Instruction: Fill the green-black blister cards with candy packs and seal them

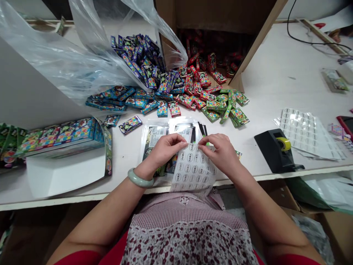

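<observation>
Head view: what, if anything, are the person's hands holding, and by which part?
A sheet of printed labels, pinched at its far edge by thumb and fingers of both left hand and right hand.

1 head-worn view, facing forward and down, close above worktop (264,99).

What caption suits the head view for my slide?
Both bare hands hold a translucent white sheet of round printed stickers before heaped purple, blue, red and green cardboard boxes.

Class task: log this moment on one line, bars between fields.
Left hand: pinching top edge of translucent sheet of oval labels | Right hand: pinching same edge | Partly beneath: black-printed plastic pouches | Rightward: black tape dispenser
</observation>
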`<state>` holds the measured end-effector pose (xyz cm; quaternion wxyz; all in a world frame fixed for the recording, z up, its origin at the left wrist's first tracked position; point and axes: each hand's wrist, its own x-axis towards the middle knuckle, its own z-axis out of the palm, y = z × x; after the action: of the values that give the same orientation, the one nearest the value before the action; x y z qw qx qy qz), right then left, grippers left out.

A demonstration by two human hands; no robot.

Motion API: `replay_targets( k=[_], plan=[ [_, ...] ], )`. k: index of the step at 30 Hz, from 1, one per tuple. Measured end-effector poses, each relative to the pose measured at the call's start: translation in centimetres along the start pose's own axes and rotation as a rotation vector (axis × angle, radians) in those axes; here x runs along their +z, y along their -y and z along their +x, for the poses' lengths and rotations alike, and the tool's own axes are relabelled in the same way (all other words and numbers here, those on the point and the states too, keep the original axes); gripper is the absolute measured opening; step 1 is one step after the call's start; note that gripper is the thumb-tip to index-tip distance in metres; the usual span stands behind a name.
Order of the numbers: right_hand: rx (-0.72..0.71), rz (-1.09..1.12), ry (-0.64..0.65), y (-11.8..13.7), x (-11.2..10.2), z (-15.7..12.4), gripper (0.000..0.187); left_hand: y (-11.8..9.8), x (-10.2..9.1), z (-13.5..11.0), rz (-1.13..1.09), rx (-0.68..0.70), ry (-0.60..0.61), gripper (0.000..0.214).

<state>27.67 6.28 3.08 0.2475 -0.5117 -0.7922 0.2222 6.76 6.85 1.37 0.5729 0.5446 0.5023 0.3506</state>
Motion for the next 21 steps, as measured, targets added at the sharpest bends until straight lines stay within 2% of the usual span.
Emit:
replay_targets(
  k=[4, 8, 12, 21],
  plan=[
    [0.019, 0.027, -0.008, 0.0, 0.2, -0.4, 0.003, 0.0, 0.2, 0.0, 0.023, -0.009, 0.002, 0.016],
    [0.005, 0.056, -0.011, 0.0, 0.1, 0.1, 0.013, -0.4, 0.5, 0.0, 0.059, 0.011, 0.009, 0.014],
    [-0.023, 0.123, 0.086, 0.2, 0.1, 0.9, 0.003, -0.6, 0.5, 0.0, 0.073, 0.057, 0.018, 0.013],
    [-0.011, 0.145, 0.099, 0.4, 0.5, 0.7, 0.005, -0.5, 0.2, -0.6, 0.060, 0.075, -0.002, 0.011]
  ],
)
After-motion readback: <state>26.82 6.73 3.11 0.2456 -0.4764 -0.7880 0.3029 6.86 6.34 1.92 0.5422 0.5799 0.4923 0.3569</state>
